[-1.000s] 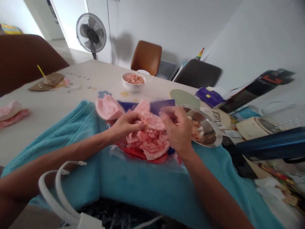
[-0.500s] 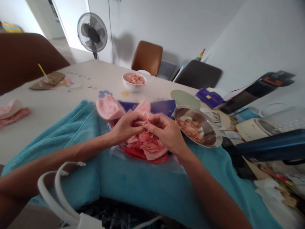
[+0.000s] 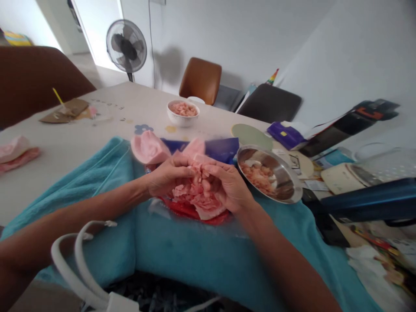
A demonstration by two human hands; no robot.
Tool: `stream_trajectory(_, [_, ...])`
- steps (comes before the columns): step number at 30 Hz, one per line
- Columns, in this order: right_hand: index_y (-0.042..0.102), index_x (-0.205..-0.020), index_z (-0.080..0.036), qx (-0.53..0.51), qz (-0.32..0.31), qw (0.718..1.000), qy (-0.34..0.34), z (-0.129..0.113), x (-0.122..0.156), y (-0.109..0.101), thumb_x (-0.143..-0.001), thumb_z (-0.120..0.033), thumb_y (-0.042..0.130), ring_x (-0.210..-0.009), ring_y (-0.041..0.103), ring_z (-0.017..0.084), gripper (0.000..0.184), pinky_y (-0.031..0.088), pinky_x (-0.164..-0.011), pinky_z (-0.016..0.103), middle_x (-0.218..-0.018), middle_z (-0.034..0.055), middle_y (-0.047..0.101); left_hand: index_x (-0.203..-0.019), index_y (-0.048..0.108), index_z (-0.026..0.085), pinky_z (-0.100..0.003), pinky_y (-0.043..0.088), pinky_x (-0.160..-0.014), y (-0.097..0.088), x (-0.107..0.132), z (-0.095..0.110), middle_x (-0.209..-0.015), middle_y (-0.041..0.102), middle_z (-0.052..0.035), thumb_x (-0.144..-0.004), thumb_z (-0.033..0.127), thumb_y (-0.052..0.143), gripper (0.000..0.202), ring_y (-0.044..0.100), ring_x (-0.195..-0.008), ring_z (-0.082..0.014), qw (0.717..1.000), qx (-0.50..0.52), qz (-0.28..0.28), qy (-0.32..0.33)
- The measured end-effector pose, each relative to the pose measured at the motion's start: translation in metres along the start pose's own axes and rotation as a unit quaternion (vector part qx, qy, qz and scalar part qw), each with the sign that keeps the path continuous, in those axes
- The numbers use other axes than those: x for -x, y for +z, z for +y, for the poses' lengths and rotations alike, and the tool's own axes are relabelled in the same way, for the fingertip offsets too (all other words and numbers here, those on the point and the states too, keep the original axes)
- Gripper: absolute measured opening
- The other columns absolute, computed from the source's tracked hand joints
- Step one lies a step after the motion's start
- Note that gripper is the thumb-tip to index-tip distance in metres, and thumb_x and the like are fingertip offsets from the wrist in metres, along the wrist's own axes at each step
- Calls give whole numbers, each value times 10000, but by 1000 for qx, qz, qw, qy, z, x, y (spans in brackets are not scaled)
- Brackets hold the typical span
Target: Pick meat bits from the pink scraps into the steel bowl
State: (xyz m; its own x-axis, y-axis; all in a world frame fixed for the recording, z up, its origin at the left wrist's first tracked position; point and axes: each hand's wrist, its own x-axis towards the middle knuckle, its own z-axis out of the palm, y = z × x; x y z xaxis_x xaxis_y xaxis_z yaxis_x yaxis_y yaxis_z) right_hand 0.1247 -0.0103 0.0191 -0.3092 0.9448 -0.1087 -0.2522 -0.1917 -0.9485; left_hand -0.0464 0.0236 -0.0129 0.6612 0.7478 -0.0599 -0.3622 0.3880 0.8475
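Note:
My left hand (image 3: 169, 175) and my right hand (image 3: 229, 182) meet over the towel, both with fingers closed on a piece of pink pomelo flesh (image 3: 197, 173). The piece looks pulled apart between the fingertips; some of it is hidden by my fingers. Right below lies a heap of torn pink membrane (image 3: 208, 204) on a red and blue plastic bag (image 3: 182, 212). Thick pink rind (image 3: 149, 147) rests at the bag's far left corner. Beside my right hand, a steel bowl (image 3: 294, 184) sits tilted with pale pink pulp and scraps in it.
A turquoise towel (image 3: 169, 251) covers the near table edge. Farther back stands a white bowl (image 3: 182, 121) of pulp. More rind (image 3: 14, 149) lies at left. A green disc (image 3: 251, 135), a purple pack (image 3: 286, 133) and a dark blue bottle (image 3: 370, 199) crowd the right. White cables (image 3: 74, 277) hang close in front.
Both hands have turned and opened slightly outward, so more of the pomelo flesh shows between the fingertips. The bowls and bag stay where they were.

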Motion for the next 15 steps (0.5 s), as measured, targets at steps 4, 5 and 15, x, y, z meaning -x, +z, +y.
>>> stream_trajectory(4, [603, -730, -183, -35, -14, 999, 16, 1, -3, -2, -739, -321, 679, -427, 511, 66, 159, 470, -362, 163, -609, -41, 603, -747, 644, 114, -171, 485, -421, 0, -1, 4, -635, 682, -17, -715, 185, 744, 126, 598, -445, -89, 999, 39, -36, -8])
stream_trajectory(5, [603, -734, -182, -40, -14, 999, 21, 1, -3, -3, -736, -321, 683, -418, 506, 66, 161, 472, -354, 167, -612, -44, 600, -748, 645, 115, -173, 484, -416, 0, -1, 5, -633, 682, -18, -717, 175, 732, 110, 597, -443, -92, 998, 43, -40, -10])
stream_trajectory(15, [637, -673, -171, 77, -57, 992, 77, -7, 3, -8, -703, -231, 660, -330, 467, 65, 71, 380, -328, 174, -475, -66, 561, -699, 650, 116, -174, 487, -436, -2, -1, 7, -574, 653, -20, -670, 141, 672, 44, 586, -459, -95, 998, 59, -25, -21])
